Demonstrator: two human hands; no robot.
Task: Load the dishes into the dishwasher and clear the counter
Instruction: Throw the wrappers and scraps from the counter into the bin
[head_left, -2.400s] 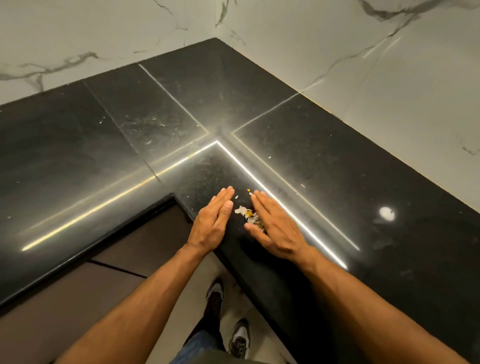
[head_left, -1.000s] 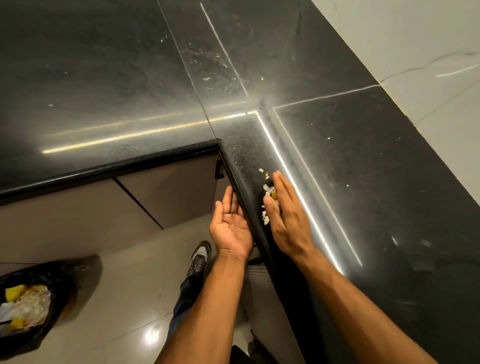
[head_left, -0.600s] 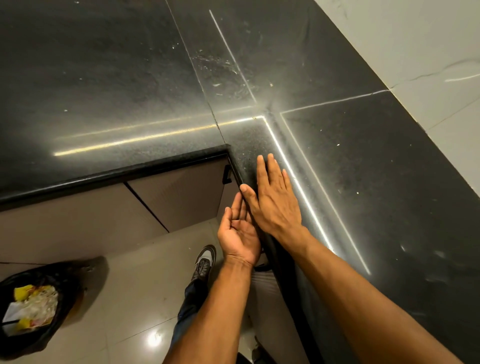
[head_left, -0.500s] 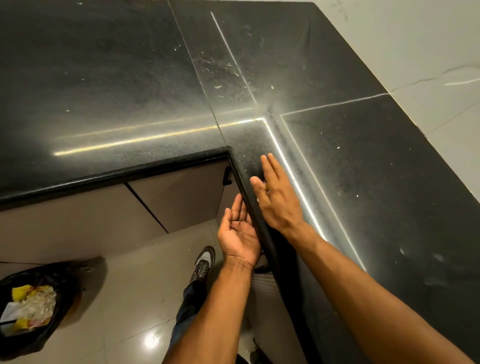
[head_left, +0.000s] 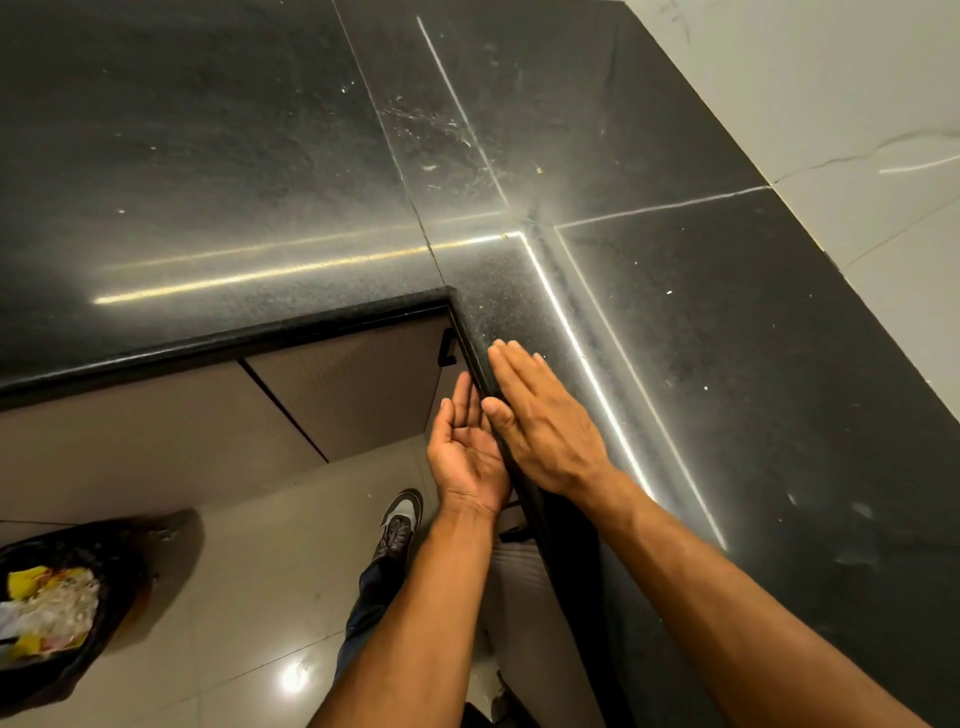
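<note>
At counter (head_left: 727, 338) edge, two empty hands, right hand (head_left: 545, 421) flat, left hand (head_left: 467, 447) cupped below.

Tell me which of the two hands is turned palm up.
The left hand, cupped palm up just below the counter edge. The right hand lies palm down, flat on the black counter.

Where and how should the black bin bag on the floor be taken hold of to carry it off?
Grip the black plastic bin bag by its open rim, coming from above: the mouth faces up with yellow and white rubbish showing, so bunching the loose rim shut with the fingers should keep the contents in.
</note>
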